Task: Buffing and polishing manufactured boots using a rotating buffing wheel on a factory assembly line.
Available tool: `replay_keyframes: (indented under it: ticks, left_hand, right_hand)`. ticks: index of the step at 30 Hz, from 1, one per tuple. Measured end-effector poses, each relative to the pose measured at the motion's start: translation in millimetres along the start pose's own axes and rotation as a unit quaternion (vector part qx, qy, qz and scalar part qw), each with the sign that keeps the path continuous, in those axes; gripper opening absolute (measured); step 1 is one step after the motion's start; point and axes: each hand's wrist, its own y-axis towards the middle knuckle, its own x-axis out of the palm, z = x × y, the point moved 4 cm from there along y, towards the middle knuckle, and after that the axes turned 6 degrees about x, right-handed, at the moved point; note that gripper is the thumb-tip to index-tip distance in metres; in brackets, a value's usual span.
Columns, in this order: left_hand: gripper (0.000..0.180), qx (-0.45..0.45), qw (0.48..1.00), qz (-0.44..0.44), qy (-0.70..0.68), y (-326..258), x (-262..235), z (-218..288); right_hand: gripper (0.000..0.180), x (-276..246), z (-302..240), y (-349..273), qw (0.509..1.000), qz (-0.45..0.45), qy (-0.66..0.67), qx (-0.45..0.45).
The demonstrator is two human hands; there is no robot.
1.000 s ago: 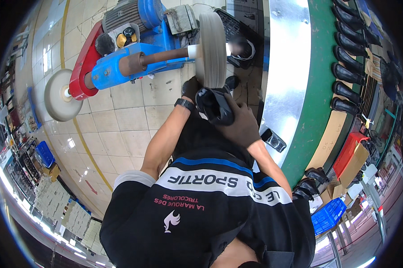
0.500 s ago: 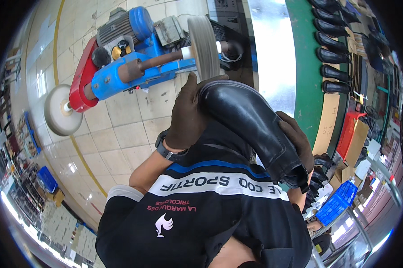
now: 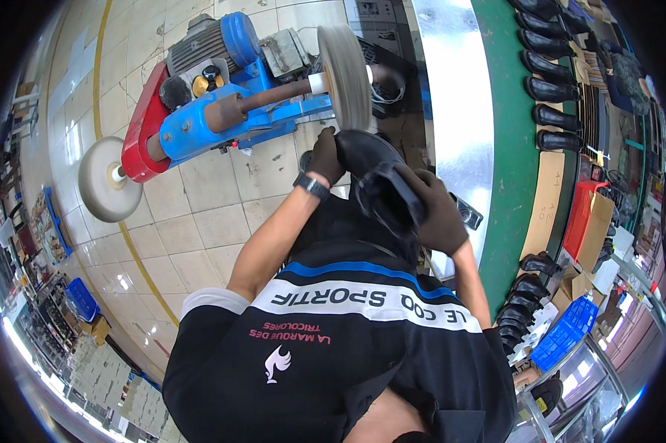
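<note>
Head view: both gloved hands clamped on one black boot [image 3: 377, 177], held just below the grey buffing wheel [image 3: 345, 66] of the blue-and-red polishing machine [image 3: 200, 118]. Left hand [image 3: 324, 156], dark glove, wristwatch [image 3: 311, 184] at the wrist, grips the boot's toe end, nearest the wheel. Right hand [image 3: 438, 210], dark glove, wraps the boot's open shaft end, further from the wheel. Boot toe sits close under the wheel rim; contact probably not made, but hard to tell from this angle. Machine stands on the tiled floor [image 3: 200, 221], with a second white round buffing pad [image 3: 107, 179] on the shaft end far from the grey wheel. Beyond the wheel, to its right, a shiny metal strip [image 3: 455, 88], then a green-topped bench [image 3: 514, 111] with a row of black boots [image 3: 551, 88]. More black boots [image 3: 521, 303] stand further down the same bench, near a blue crate [image 3: 565, 332].
</note>
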Motion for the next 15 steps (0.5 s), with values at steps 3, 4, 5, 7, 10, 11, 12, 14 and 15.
replay_keyframes:
  ticks: [3,4,5,7,10,11,12,14,15]
  left_hand:
    - [0.040,-0.231,0.966,0.060,-0.097,-7,59,39]
    - [0.038,-0.260,0.950,0.072,-0.157,-7,55,32]
    - [0.037,-0.289,0.929,0.081,-0.215,-2,51,22]
    - [0.036,-0.247,0.956,0.025,-0.156,10,36,12]
    - [0.034,-0.101,0.991,-0.071,0.045,28,-4,-19]
    - [0.033,0.001,0.976,-0.122,0.182,29,2,-12]
    - [0.033,-0.003,0.975,-0.126,0.185,30,4,-12]
    - [0.032,-0.163,0.981,-0.045,-0.097,28,5,-19]
    - [0.035,-0.071,0.989,-0.092,0.092,28,5,-9]
  right_hand:
    - [0.070,18,24,20,0.993,0.036,0.070,0.089]
    - [0.070,22,26,23,0.993,0.032,0.070,0.085]
    - [0.071,25,28,28,0.994,0.035,0.064,0.077]
    - [0.072,27,26,34,0.995,0.034,0.061,0.068]
    - [0.073,26,19,40,0.995,0.006,0.039,0.088]
    - [0.072,24,19,41,0.995,0.006,0.030,0.094]
    - [0.072,23,19,41,0.995,0.005,0.022,0.101]
    - [0.071,21,16,43,0.994,-0.001,0.022,0.107]
    - [0.071,21,15,45,0.994,-0.009,0.018,0.110]
